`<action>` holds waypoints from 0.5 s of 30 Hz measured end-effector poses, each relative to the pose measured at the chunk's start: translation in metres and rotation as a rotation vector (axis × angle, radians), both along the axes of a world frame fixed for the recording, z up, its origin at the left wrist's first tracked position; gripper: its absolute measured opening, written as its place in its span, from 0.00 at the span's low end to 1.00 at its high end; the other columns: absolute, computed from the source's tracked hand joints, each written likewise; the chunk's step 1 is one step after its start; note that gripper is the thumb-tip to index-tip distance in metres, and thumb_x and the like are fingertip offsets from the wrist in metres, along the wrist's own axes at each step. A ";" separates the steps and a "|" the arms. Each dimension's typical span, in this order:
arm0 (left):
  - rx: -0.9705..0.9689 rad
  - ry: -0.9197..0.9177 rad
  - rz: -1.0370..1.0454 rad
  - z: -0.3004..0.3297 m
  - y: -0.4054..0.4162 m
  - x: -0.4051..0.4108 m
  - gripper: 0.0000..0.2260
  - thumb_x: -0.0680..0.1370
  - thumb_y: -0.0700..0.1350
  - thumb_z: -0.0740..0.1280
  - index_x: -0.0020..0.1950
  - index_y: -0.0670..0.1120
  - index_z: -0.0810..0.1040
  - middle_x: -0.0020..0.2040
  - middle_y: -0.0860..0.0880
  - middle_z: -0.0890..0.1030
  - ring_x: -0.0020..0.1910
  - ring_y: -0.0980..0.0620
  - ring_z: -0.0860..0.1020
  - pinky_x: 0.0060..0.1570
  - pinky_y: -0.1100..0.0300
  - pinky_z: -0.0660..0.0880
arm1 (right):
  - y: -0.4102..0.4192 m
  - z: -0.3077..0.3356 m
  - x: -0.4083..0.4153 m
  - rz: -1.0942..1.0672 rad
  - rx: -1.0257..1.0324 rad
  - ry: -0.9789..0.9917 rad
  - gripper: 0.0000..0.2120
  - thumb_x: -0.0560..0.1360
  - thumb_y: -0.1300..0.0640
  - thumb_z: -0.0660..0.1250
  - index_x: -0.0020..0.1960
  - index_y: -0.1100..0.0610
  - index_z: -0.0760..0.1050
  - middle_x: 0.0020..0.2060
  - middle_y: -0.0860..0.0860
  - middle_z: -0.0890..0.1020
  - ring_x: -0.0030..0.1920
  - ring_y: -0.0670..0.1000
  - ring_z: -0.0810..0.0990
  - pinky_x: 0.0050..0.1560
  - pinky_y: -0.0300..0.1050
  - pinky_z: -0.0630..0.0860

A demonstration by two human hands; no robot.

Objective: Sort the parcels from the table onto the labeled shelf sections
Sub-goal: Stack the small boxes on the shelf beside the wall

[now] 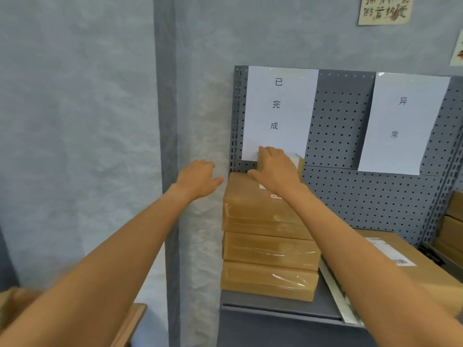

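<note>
The top parcel (260,196) was pressed flat under the right hand (275,169), fingers spread over its far edge, likely to square it on the stack of parcels (269,251) below the left paper label (278,111). The left hand (198,179) was held open and empty beside the shelf (363,191), touching nothing.

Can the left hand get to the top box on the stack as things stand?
Probably yes. The left hand hovers open just left of the top box, with only open air between them. The right hand rests on top, leaving the box's left side free.
</note>
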State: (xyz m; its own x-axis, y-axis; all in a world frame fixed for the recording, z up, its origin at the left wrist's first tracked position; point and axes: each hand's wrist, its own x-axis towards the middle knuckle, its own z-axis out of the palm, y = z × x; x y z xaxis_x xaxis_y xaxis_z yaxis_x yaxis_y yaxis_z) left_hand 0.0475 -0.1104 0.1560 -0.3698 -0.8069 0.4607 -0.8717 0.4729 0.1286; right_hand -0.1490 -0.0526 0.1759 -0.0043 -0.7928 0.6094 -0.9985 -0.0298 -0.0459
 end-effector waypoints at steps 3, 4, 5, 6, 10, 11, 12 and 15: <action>0.005 0.000 0.090 -0.008 0.016 0.055 0.23 0.79 0.58 0.61 0.64 0.41 0.73 0.62 0.41 0.76 0.62 0.41 0.73 0.55 0.48 0.73 | 0.003 -0.010 0.055 0.113 0.053 0.062 0.33 0.76 0.44 0.65 0.74 0.60 0.61 0.70 0.57 0.69 0.70 0.58 0.65 0.68 0.50 0.62; 0.005 -0.008 0.122 -0.012 0.021 0.076 0.23 0.79 0.58 0.61 0.63 0.41 0.74 0.61 0.41 0.76 0.61 0.41 0.73 0.55 0.48 0.73 | 0.004 -0.015 0.074 0.151 0.059 0.084 0.33 0.76 0.43 0.65 0.74 0.60 0.62 0.69 0.57 0.69 0.69 0.58 0.65 0.68 0.50 0.62; 0.006 -0.022 0.157 -0.018 0.028 0.099 0.23 0.79 0.58 0.61 0.64 0.41 0.73 0.62 0.41 0.76 0.61 0.41 0.73 0.55 0.48 0.73 | 0.005 -0.020 0.094 0.188 0.067 0.107 0.33 0.76 0.43 0.65 0.73 0.60 0.62 0.69 0.56 0.70 0.69 0.58 0.66 0.67 0.50 0.63; 0.013 -0.036 0.194 -0.023 0.035 0.122 0.24 0.79 0.58 0.61 0.66 0.41 0.72 0.64 0.42 0.75 0.63 0.41 0.72 0.57 0.48 0.72 | 0.005 -0.026 0.115 0.222 0.077 0.128 0.33 0.76 0.42 0.65 0.73 0.60 0.62 0.69 0.56 0.70 0.69 0.57 0.66 0.67 0.50 0.64; 0.086 -0.068 0.363 -0.051 0.069 0.214 0.25 0.80 0.57 0.60 0.70 0.42 0.68 0.68 0.43 0.72 0.67 0.43 0.68 0.60 0.48 0.70 | 0.011 -0.052 0.203 0.365 0.133 0.180 0.33 0.77 0.43 0.63 0.74 0.60 0.61 0.69 0.56 0.69 0.69 0.57 0.66 0.67 0.49 0.62; 0.101 -0.081 0.403 -0.058 0.079 0.237 0.25 0.80 0.57 0.59 0.70 0.42 0.68 0.68 0.43 0.72 0.67 0.43 0.68 0.60 0.49 0.70 | 0.014 -0.059 0.225 0.397 0.140 0.179 0.32 0.77 0.43 0.63 0.73 0.60 0.62 0.69 0.56 0.70 0.69 0.57 0.67 0.67 0.49 0.62; 0.115 -0.094 0.441 -0.066 0.090 0.259 0.24 0.81 0.57 0.59 0.70 0.42 0.68 0.68 0.43 0.72 0.67 0.43 0.69 0.59 0.49 0.70 | 0.017 -0.066 0.247 0.427 0.145 0.176 0.31 0.77 0.43 0.63 0.72 0.60 0.63 0.68 0.56 0.70 0.68 0.57 0.67 0.66 0.49 0.63; 0.164 -0.114 0.545 -0.088 0.128 0.326 0.23 0.81 0.57 0.58 0.68 0.41 0.70 0.65 0.43 0.73 0.64 0.43 0.70 0.56 0.49 0.72 | 0.030 -0.089 0.311 0.521 0.174 0.170 0.30 0.76 0.43 0.63 0.71 0.60 0.64 0.67 0.55 0.72 0.67 0.57 0.69 0.64 0.49 0.65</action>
State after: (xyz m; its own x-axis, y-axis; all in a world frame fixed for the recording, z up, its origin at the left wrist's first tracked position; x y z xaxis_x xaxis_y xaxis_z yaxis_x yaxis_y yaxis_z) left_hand 0.3737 0.0176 0.0683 0.0794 -0.9520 0.2957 -0.9964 -0.0665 0.0533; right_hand 0.1620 -0.0228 0.0866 0.5006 -0.7525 0.4279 -0.8477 -0.5264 0.0660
